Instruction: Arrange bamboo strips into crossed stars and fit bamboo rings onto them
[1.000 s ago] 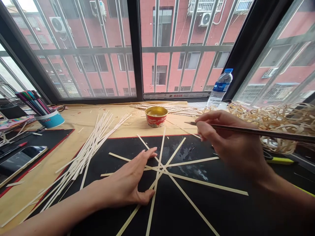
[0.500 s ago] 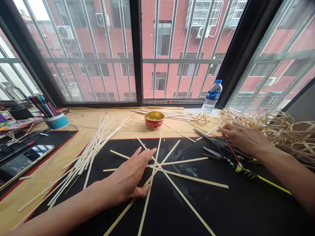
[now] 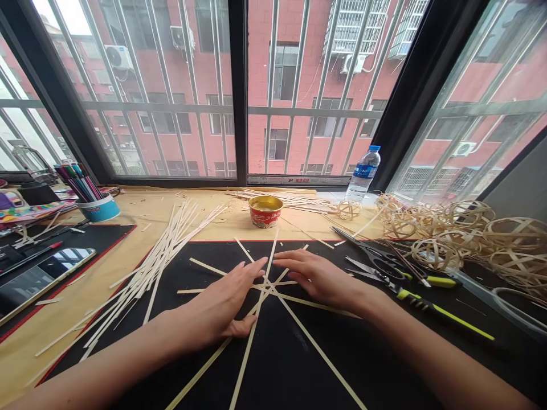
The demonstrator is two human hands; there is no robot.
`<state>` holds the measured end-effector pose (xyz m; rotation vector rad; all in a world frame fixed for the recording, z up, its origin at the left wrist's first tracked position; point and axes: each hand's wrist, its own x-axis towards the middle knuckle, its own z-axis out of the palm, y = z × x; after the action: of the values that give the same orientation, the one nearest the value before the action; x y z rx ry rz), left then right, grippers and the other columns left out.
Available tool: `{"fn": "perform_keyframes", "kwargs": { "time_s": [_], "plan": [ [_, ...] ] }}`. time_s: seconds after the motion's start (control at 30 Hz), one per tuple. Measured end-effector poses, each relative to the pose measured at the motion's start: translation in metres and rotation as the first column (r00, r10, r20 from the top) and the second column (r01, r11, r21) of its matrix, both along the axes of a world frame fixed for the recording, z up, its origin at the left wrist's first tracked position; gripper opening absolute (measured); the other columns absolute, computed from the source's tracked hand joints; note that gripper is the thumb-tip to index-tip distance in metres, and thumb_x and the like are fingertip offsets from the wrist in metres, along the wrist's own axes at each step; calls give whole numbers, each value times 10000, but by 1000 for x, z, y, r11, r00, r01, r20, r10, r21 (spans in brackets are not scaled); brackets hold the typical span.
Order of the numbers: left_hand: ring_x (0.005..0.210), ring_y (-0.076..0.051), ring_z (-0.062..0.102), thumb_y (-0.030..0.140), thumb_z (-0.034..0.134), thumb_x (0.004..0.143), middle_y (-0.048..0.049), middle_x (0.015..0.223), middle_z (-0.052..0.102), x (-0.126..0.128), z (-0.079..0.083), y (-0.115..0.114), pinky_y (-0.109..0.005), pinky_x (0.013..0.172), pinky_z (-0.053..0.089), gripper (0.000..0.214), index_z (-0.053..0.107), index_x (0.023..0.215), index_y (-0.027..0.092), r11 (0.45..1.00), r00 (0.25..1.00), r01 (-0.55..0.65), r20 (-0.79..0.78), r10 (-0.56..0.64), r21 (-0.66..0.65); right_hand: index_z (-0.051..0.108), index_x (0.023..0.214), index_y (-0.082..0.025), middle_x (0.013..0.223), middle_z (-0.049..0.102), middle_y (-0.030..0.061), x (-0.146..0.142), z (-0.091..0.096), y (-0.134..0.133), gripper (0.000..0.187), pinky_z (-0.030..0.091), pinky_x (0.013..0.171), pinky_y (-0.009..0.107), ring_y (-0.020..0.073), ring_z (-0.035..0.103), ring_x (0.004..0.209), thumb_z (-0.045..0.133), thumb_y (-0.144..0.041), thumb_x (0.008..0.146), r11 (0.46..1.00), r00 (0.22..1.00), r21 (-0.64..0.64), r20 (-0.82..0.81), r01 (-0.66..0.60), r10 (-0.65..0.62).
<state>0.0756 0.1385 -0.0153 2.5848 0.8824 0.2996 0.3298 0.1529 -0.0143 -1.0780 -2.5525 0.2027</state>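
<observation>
Several thin bamboo strips (image 3: 318, 344) cross one another in a star on the black mat (image 3: 376, 370). My left hand (image 3: 233, 299) lies over the star's left side, fingers stretched out and thumb apart, pressing on the strips near the crossing. Over the upper right strips rests my right hand (image 3: 318, 276), its fingers extended and nothing seen held in it. Parts of the strips under both hands are hidden. To the right lie scissors (image 3: 374, 253), yellow-handled pliers (image 3: 421, 302) and a dark brown stick (image 3: 412, 265).
A pile of loose strips (image 3: 149, 262) lies left. Behind the mat stand a red tin (image 3: 265, 213) and a water bottle (image 3: 362, 177). Woven bamboo balls (image 3: 453, 239) fill the right side. A phone (image 3: 51, 282) and a pen cup (image 3: 100, 209) are at left.
My right hand has let go of the dark brown stick beside the tools and come left onto the star of strips. My left hand stays in place on the strips.
</observation>
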Motion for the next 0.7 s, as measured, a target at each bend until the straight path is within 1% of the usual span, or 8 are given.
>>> {"fn": "perform_keyframes", "kwargs": {
  "time_s": [0.13,0.2,0.23,0.3,0.37,0.47,0.57,0.7],
  "plan": [
    [1421,-314,185,242,545,844,-113,1544,254,-3,-4,4,-543,1124,241,800,83,1496,266,999,999,42,13,-42,-29,502,1347,-246,1408,497,77,-7,-14,0,407,422,1005,493,263,465,1223,434,-228,946,1000,997,19,74,3,-5],
    [1420,-322,180,255,542,842,-106,1554,228,-4,-4,6,-551,1118,249,774,121,1491,271,998,1000,27,-3,-27,-65,493,1352,-275,1423,483,65,-7,-16,-1,398,407,991,545,290,440,1232,420,-285,961,1000,994,2,107,8,-8],
    [1421,-325,172,258,541,838,-103,1551,239,-4,-4,6,-556,1115,254,786,107,1493,271,996,1000,11,-15,-13,-85,490,1353,-284,1423,484,58,-7,-16,-2,396,398,990,559,296,431,1236,408,-300,967,1000,993,-10,115,9,-8],
    [1423,-324,156,247,552,821,-95,1530,296,-4,-5,7,-559,1115,255,849,42,1499,271,995,1000,-15,-28,12,-102,484,1358,-283,1426,481,51,-7,-15,-2,397,384,1000,565,301,414,1250,392,-301,972,1000,993,-26,122,15,-11],
    [1425,-320,146,221,570,796,-88,1521,318,-4,-8,8,-549,1121,254,905,1,1498,275,996,1000,-21,-20,19,-86,479,1364,-272,1434,472,48,-8,-14,-3,403,365,1021,565,306,387,1279,395,-292,971,999,991,-29,130,21,-17],
    [1424,-324,150,208,581,779,-87,1532,293,-5,-14,10,-539,1124,257,896,46,1494,283,997,1000,-20,-18,19,-77,472,1370,-255,1454,446,44,-8,-13,-2,407,279,1082,589,305,295,1361,384,-286,974,999,989,-44,145,21,-14],
    [1428,-320,138,208,575,779,-79,1518,320,-6,-16,11,-555,1122,246,894,39,1488,296,995,1000,-19,-8,18,-96,453,1383,-240,1491,388,57,-6,-14,-1,415,182,1120,607,280,219,1413,355,-303,984,993,991,-119,136,21,-4],
    [1429,-315,144,230,561,807,-74,1518,316,-6,-13,10,-557,1122,239,856,41,1483,310,992,999,-34,-25,31,-118,432,1399,-223,1525,311,102,-5,-17,0,433,169,1131,586,267,201,1426,355,-320,984,984,993,-172,112,49,-30]
  ]
}}
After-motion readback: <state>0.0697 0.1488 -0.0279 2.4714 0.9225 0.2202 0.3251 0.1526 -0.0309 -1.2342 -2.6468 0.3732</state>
